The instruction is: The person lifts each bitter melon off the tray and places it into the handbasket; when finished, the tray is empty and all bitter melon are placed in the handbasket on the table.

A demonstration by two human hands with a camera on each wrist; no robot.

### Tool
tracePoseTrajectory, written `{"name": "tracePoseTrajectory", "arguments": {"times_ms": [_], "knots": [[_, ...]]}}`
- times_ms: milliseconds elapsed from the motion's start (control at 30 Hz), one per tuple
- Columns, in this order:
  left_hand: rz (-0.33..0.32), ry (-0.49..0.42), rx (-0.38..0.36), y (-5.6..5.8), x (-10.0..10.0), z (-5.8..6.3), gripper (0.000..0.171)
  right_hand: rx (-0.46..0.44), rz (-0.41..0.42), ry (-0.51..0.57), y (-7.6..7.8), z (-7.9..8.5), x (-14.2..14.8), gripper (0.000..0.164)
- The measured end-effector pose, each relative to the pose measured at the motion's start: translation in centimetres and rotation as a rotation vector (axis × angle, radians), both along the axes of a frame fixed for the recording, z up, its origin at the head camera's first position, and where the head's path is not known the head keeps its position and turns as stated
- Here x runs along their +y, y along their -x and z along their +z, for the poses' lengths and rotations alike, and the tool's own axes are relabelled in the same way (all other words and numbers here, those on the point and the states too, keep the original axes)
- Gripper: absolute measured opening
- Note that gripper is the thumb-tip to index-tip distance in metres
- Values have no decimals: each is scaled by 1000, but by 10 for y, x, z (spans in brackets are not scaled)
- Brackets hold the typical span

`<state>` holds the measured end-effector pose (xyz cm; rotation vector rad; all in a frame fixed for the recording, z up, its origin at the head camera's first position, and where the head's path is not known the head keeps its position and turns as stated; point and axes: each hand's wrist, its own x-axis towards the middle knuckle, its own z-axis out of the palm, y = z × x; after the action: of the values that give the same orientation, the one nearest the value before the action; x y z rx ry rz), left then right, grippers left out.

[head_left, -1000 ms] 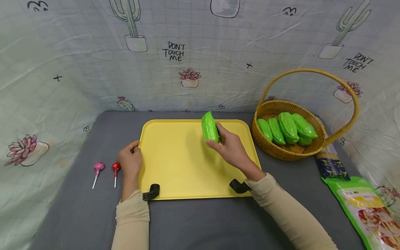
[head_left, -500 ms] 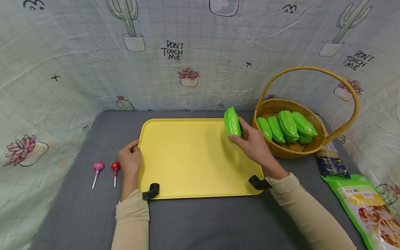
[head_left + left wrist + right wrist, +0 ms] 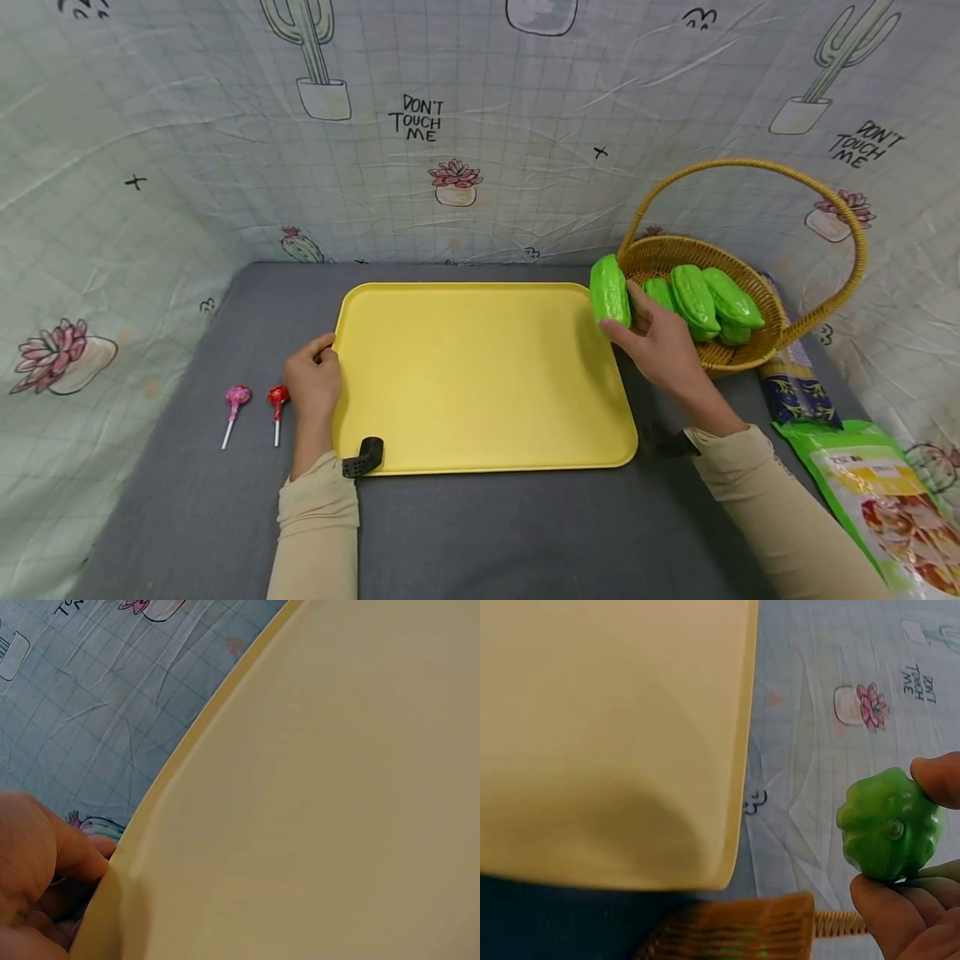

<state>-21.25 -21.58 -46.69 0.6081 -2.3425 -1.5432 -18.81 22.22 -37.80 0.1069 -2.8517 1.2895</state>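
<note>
My right hand (image 3: 663,346) holds a green ribbed bitter melon (image 3: 610,290) between thumb and fingers, above the gap between the tray's right side and the basket. In the right wrist view the bitter melon (image 3: 892,825) shows its stem end, and the fingers (image 3: 904,919) close round its side. My left hand (image 3: 313,379) grips the left rim of the yellow tray (image 3: 480,383). In the left wrist view its curled fingers (image 3: 79,855) meet the tray rim (image 3: 161,780). Several more green bitter melons (image 3: 693,298) lie in the wicker basket (image 3: 723,358).
Two lollipops, one pink (image 3: 238,395) and one red (image 3: 278,394), lie left of the tray on the grey table (image 3: 480,533). A tall handle (image 3: 750,164) arches over the basket. Right of it lie a dark blue packet (image 3: 798,398) and a green food bag (image 3: 885,500).
My right hand has carried the bitter melon rightward from over the tray to beside the basket. My left hand has stayed at the tray's left rim.
</note>
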Motion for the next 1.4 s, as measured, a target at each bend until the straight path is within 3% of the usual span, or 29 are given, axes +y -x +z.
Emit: {"name": "tracePoseTrajectory", "arguments": {"times_ms": [300,600,1067,1400], "knots": [[11,15,-7,0,-3,-5,39,19,-44,-62,5,5,25,85],[1,19,12,-1,-1,-7,39,21,-82,-94,11,-2,46,83],[-1,20,7,-3,-2,-7,38,-92,-102,-161,19,-11,58,86],[-7,18,-4,-2,-3,-8,38,-116,-89,-182,21,-16,62,84]]}}
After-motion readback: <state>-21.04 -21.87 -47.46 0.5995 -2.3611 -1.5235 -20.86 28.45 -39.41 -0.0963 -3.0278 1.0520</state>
